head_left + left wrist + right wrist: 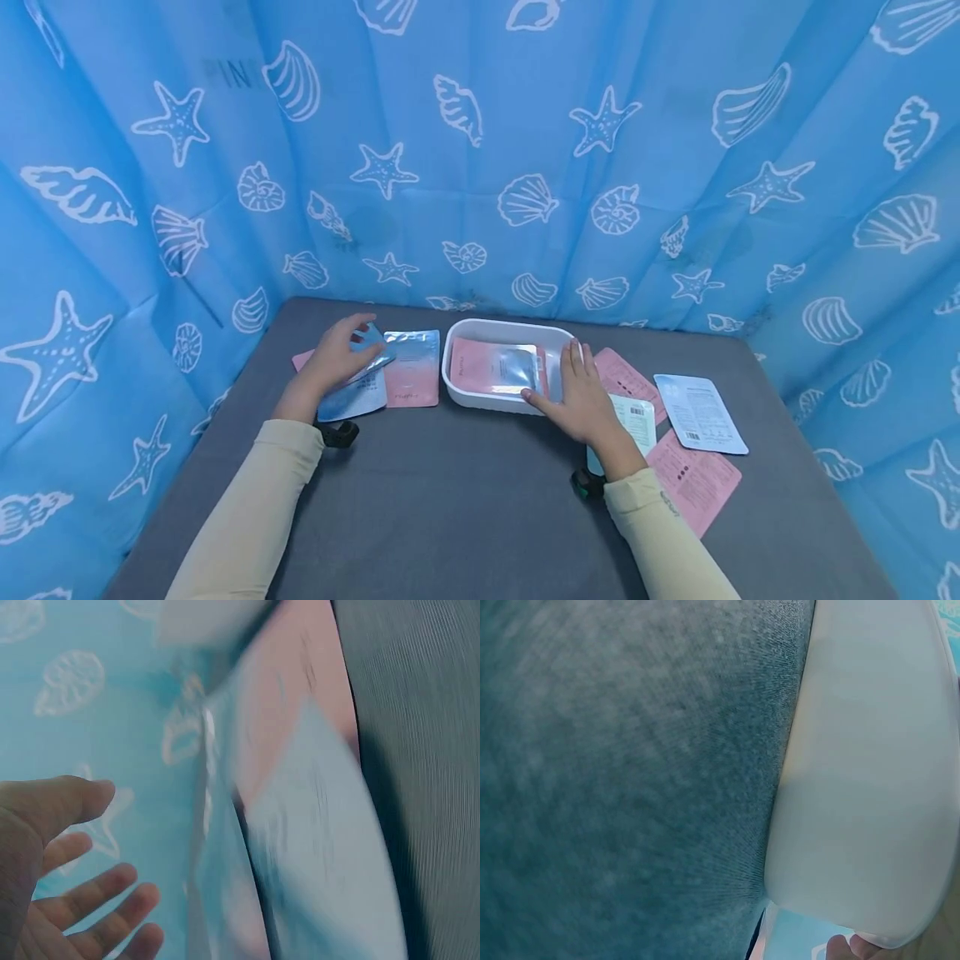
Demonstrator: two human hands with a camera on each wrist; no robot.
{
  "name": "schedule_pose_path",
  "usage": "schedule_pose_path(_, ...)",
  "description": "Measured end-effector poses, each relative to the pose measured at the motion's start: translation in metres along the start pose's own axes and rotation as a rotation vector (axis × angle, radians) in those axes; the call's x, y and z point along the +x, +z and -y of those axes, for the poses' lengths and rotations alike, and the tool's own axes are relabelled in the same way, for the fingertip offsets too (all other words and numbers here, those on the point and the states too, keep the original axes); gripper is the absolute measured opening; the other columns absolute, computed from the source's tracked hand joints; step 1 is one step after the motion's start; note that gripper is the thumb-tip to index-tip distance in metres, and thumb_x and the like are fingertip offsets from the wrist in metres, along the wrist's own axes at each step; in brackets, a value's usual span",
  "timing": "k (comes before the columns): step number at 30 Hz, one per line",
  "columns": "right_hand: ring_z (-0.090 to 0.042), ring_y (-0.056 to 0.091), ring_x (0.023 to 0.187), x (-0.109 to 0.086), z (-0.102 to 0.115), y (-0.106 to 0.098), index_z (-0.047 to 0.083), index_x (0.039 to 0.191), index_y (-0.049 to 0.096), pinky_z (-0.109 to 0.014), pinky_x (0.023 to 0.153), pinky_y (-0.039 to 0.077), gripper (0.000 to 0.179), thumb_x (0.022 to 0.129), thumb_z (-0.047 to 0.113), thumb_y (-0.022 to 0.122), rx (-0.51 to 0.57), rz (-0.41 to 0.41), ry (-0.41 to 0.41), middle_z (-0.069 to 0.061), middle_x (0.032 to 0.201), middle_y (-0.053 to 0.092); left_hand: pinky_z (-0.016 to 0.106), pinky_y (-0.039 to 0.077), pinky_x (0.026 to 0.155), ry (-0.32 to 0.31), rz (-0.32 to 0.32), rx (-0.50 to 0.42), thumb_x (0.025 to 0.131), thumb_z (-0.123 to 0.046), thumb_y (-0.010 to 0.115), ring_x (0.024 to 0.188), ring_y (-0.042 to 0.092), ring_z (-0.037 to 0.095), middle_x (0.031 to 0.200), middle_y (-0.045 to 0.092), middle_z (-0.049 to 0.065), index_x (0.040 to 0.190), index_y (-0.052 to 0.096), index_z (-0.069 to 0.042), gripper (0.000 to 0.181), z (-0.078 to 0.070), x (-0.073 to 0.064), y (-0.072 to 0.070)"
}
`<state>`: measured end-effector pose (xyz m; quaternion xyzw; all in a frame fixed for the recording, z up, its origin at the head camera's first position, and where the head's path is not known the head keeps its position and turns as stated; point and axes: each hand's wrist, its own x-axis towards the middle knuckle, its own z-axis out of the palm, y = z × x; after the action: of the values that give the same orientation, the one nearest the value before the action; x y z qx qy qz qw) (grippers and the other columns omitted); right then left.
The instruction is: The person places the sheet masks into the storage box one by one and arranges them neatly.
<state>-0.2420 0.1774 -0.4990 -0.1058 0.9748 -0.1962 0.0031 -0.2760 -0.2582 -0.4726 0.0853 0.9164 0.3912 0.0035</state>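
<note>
I see the right hand (588,407), fingers straight, touching the tub (487,402) at its 4 o'clock; pink packets (472,367) lie inside. At 9, the left hand (334,358), loosely spread, hovers over blue packets (352,403). Beyond, at 12: curtain (480,167).

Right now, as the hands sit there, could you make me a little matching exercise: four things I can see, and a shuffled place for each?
Things
1. White rounded plastic tub
2. Flat pale-green packet
3. Person's right hand
4. Blue curtain with white seashell prints

Places
A. Hanging behind the grey table
B. Beside flat pink packets, right of the tub
C. Touching the tub's rim
D. Between the two hands, holding packets

Pairs: 1-D, 2-B, 3-C, 4-A
</note>
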Motion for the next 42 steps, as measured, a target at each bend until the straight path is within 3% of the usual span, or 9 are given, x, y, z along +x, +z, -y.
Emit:
schedule_pose_path(7,-0.041,-0.003,0.167,0.001,0.001,-0.002,-0.001,0.169,0.006,-0.066,0.130,0.017,0.125,0.091,0.084,0.053,-0.004,0.020,-0.001,-0.018,0.179,0.001,0.066,0.043,0.116,-0.030,0.018,0.031,0.105,-0.026,0.066,0.144,0.046,0.050,0.159,0.045,0.029,0.159,0.042,-0.002,0.064,0.029,0.007,-0.015)
schedule_pose_path(12,-0.040,-0.003,0.167,0.001,0.001,0.000,-0.001,0.169,0.007,-0.066,0.130,0.017,0.125,0.090,0.085,0.053,-0.001,0.016,-0.002,-0.017,0.180,0.001,0.067,0.038,0.119,-0.052,0.051,0.063,0.104,-0.026,0.068,0.149,0.040,0.051,0.162,0.041,0.029,0.160,0.040,0.001,0.068,0.040,0.008,-0.020)
schedule_pose_path(21,-0.041,-0.002,0.167,-0.001,0.003,0.001,0.000,0.169,0.007,-0.067,0.129,0.017,0.125,0.090,0.084,0.054,0.009,0.015,0.001,-0.017,0.180,0.001,0.070,0.034,0.121,-0.159,0.146,0.119,0.099,-0.038,0.072,0.150,0.036,0.051,0.165,0.034,0.030,0.165,0.032,-0.004,0.084,0.047,0.011,-0.016)
schedule_pose_path(27,-0.041,-0.001,0.167,-0.001,0.003,0.002,0.000,0.169,0.008,-0.068,0.128,0.019,0.124,0.090,0.085,0.053,-0.003,0.011,-0.001,-0.017,0.180,0.003,0.071,0.039,0.116,-0.178,0.166,0.171,0.095,-0.035,0.075,0.140,0.045,0.047,0.159,0.043,0.029,0.161,0.040,-0.004,0.081,0.046,0.009,-0.016)
schedule_pose_path(34,-0.041,-0.002,0.167,-0.002,0.002,-0.001,0.000,0.169,0.008,-0.067,0.129,0.019,0.123,0.091,0.084,0.053,-0.001,0.013,-0.003,-0.017,0.180,0.002,0.070,0.043,0.113,-0.153,0.161,0.211,0.094,-0.038,0.078,0.137,0.046,0.048,0.153,0.047,0.029,0.155,0.049,-0.003,0.076,0.046,0.010,-0.019)
schedule_pose_path(42,-0.041,-0.002,0.167,-0.003,0.001,-0.004,0.000,0.170,0.007,-0.068,0.128,0.019,0.124,0.090,0.085,0.052,-0.001,0.018,0.009,-0.017,0.180,0.001,0.069,0.044,0.112,-0.188,0.172,0.169,0.089,-0.047,0.083,0.135,0.044,0.047,0.153,0.046,0.029,0.150,0.053,-0.005,0.079,0.051,0.013,-0.020)
